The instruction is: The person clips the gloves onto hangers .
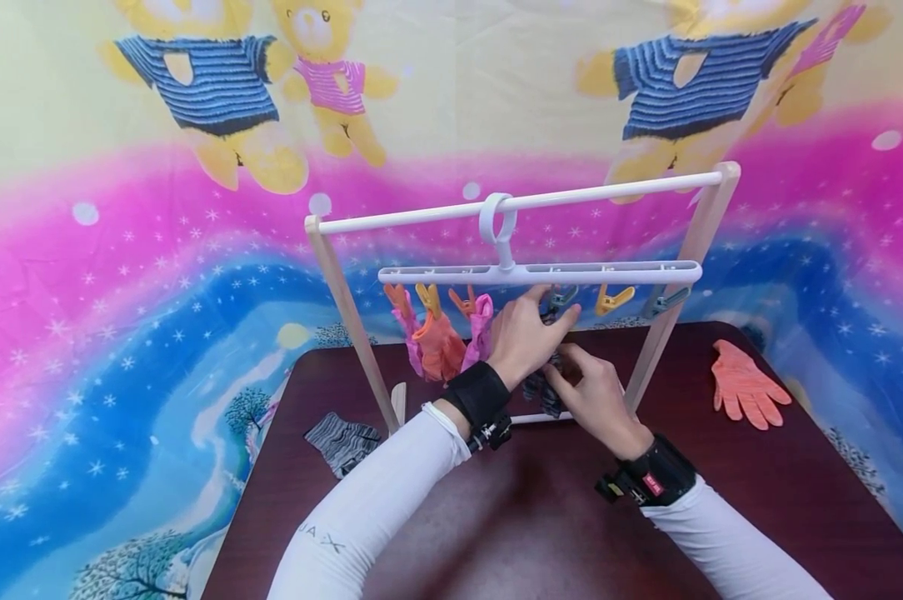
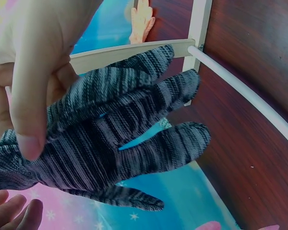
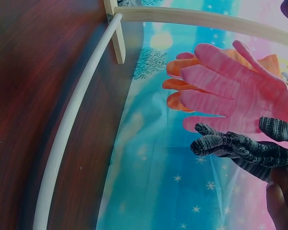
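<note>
A black-and-grey striped knit glove (image 2: 86, 143) hangs fingers-down under the white clip hanger (image 1: 609, 272), below a blue-grey clip (image 1: 562, 297). My right hand (image 1: 594, 396) pinches it near the cuff, the thumb lying flat against the knit in the left wrist view. My left hand (image 1: 526, 337) is at the cuff just under that clip, with the glove between thumb and forefinger. Its curled fingertips show beside the cuff in the left wrist view. Whether the clip grips the cuff is hidden. Left of my hands, pink gloves (image 3: 221, 86) and an orange glove (image 1: 440, 346) hang from clips.
The hanger hooks over the white rod (image 1: 609, 193) of a wooden-legged stand on a dark red table (image 1: 526, 517). A yellow clip (image 1: 614, 299) and another blue-grey clip (image 1: 669, 302) hang at right. A striped glove (image 1: 342, 442) lies left, an orange glove (image 1: 747, 383) right.
</note>
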`<state>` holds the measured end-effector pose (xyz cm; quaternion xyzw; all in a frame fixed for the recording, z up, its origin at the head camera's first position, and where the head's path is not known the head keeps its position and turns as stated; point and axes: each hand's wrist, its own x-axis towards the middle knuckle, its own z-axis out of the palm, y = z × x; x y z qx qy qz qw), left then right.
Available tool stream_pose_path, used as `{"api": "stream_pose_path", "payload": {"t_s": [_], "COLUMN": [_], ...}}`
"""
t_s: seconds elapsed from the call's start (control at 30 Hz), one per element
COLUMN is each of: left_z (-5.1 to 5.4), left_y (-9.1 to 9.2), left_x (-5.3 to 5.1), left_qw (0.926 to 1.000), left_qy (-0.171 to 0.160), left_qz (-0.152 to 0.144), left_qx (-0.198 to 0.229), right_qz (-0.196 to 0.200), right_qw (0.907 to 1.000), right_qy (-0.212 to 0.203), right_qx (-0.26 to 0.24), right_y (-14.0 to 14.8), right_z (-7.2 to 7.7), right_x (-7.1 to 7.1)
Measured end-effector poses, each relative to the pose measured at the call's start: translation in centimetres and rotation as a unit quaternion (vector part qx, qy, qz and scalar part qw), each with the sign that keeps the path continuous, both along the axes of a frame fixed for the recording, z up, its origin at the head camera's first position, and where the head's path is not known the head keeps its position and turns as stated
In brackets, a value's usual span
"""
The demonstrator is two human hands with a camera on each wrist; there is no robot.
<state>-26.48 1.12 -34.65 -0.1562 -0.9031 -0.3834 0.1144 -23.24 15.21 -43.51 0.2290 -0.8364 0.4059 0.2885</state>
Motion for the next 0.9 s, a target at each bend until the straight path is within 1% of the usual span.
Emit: {"api": "stream_pose_path", "payload": {"t_s": [0.13, 0.4, 0.53, 0.7, 0.9], "left_z": [-0.16, -0.27, -0.35, -0.51, -0.88], "left_y": [-0.16, -0.32, -0.42, -0.51, -0.68], "left_x": [0.03, 0.05, 0.11, 0.18, 0.28], "left_qw": [1.0000, 1.0000, 0.9999, 0.9998, 0.9995], "left_qy": [-0.004, 0.000, -0.004, -0.012, -0.018], "left_qz": [0.000, 0.001, 0.007, 0.016, 0.025], "left_qx": [-0.003, -0.006, -0.010, -0.002, -0.007], "right_qz": [0.000, 0.001, 0.000, -0.004, -0.013], "right_qw": [1.0000, 1.0000, 1.0000, 1.0000, 0.9998], "right_qy": [0.005, 0.009, 0.005, 0.001, -0.004], "right_qx": [-0.001, -0.003, -0.001, 0.006, 0.012], "right_y": [0.05, 0.11, 0.18, 0.31, 0.48], "right_z": [-0.06, -0.02, -0.09, -0.19, -0.25], "right_x": [-0.01, -0.02, -0.06, -0.12, -0.19]}}
